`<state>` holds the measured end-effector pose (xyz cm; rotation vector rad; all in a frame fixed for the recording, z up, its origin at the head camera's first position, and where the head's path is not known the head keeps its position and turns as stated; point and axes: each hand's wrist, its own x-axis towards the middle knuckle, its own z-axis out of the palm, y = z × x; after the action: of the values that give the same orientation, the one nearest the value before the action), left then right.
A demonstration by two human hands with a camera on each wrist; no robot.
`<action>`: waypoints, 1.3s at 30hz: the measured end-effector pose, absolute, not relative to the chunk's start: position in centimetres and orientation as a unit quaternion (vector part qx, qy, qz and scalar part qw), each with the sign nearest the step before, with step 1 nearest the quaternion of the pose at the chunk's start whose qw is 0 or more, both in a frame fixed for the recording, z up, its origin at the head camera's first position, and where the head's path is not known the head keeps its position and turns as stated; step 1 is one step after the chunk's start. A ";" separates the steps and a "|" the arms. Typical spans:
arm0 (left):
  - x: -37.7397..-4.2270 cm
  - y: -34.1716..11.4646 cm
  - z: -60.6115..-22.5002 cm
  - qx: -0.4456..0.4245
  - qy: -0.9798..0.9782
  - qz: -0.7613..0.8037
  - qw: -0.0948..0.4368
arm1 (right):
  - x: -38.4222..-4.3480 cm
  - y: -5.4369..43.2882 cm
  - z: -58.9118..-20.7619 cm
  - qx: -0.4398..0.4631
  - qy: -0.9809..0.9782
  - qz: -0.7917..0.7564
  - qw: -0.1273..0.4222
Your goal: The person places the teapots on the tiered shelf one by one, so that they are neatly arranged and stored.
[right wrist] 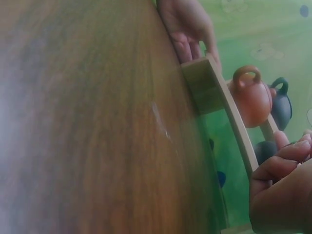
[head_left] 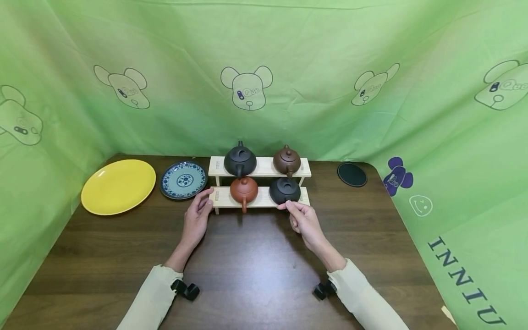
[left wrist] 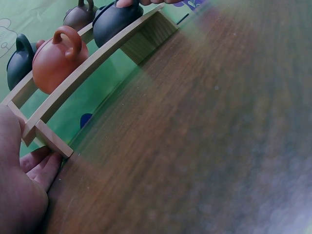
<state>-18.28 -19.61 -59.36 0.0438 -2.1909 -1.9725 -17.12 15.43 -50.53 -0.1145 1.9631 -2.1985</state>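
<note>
In the head view a two-tier wooden stand (head_left: 264,202) bears several teapots. My right hand (head_left: 305,222) pinches the handle side of the black teapot (head_left: 284,189) at the right of the lower tier; the fingers hide the handle. My left hand (head_left: 196,220) holds the left end of the lower tier, with its thumb at the front and fingers around the end, as the left wrist view shows beside the stand's leg (left wrist: 52,139). An orange-red teapot (head_left: 244,189) sits left of the black one, its handle toward me.
On the upper tier stand another black teapot (head_left: 240,160) and a brown teapot (head_left: 287,159). Left of the stand lie a blue patterned plate (head_left: 184,179) and a yellow plate (head_left: 118,187). A dark round coaster (head_left: 352,174) lies at right. Green cloth (head_left: 313,91) encloses the wooden table (head_left: 247,270).
</note>
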 end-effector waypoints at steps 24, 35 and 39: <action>-18.6 -20.2 -59.8 0.002 -0.734 -0.671 0.107 | -15.9 22.3 -50.3 0.022 0.693 -0.720 -0.019; -16.5 -18.0 -54.8 0.011 -0.728 -0.669 0.146 | -15.3 24.5 -50.2 0.029 0.731 -0.681 -0.041; -15.8 -17.7 -53.0 0.028 -0.748 -0.646 0.147 | -15.4 25.2 -49.8 0.023 0.746 -0.663 -0.055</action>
<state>-15.85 -17.71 -53.05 0.0803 -2.1535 -1.8586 -15.41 25.23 -49.77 0.0756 2.4310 -2.1590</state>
